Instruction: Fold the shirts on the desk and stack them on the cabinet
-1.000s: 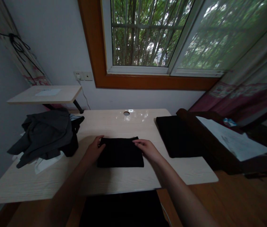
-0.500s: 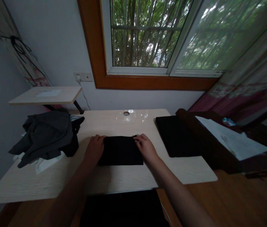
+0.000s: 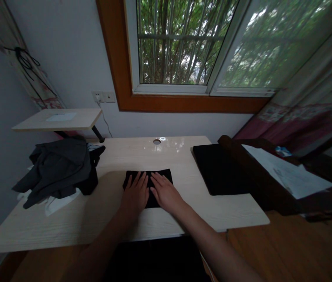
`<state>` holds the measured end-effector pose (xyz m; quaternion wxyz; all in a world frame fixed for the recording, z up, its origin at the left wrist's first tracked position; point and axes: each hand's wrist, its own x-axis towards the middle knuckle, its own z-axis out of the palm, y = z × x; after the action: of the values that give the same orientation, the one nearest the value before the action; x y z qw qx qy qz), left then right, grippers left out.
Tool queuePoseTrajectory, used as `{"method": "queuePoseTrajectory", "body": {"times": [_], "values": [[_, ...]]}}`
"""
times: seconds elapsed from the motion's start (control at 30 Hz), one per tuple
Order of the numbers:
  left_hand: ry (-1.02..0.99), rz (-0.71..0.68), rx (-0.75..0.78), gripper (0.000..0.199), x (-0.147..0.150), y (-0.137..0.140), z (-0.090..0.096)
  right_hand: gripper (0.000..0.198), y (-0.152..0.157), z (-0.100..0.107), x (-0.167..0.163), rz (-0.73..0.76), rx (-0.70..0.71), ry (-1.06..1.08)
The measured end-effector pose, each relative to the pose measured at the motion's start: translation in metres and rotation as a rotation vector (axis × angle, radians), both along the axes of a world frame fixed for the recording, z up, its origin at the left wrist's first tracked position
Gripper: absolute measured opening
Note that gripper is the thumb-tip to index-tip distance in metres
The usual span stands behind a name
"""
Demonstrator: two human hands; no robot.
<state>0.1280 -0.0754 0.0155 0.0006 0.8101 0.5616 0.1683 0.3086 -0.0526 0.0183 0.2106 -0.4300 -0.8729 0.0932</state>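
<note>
A folded black cloth (image 3: pixel 152 200) lies on the pale table (image 3: pixel 142 156), in front of the person, its middle and much of its lower edge hidden under two hands. Its folds are too dark to make out. The forearms run off the bottom of the view, and a black flat item (image 3: pixel 219 168) at the table's right merges with dark shapes, so its far side is unclear. The left hand (image 3: pixel 135 196) rests flat on the cloth, fingers extended and slightly apart. The right hand (image 3: pixel 165 191) lies flat close beside it, fingers straight, thumb held away; neither pinches anything. Half a second ago the hands were at the cloth's two upper corners; now both are in over its middle. A heap of clothes (image 3: pixel 60 164) sits at the left, unchanged.
</note>
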Motion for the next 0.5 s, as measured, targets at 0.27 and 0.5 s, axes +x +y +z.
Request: {"method": "queuePoseTrajectory", "body": {"times": [0.27, 0.5], "values": [[0.018, 0.079, -0.039, 0.053, -0.014, 0.006, 0.0, 0.058, 0.015, -0.01, 0.022, -0.016, 0.034, -0.104], [0.014, 0.153, -0.096, 0.054, -0.04, 0.008, -0.007, 0.056, 0.023, -0.013, 0.055, -0.146, 0.006, -0.171]]}}
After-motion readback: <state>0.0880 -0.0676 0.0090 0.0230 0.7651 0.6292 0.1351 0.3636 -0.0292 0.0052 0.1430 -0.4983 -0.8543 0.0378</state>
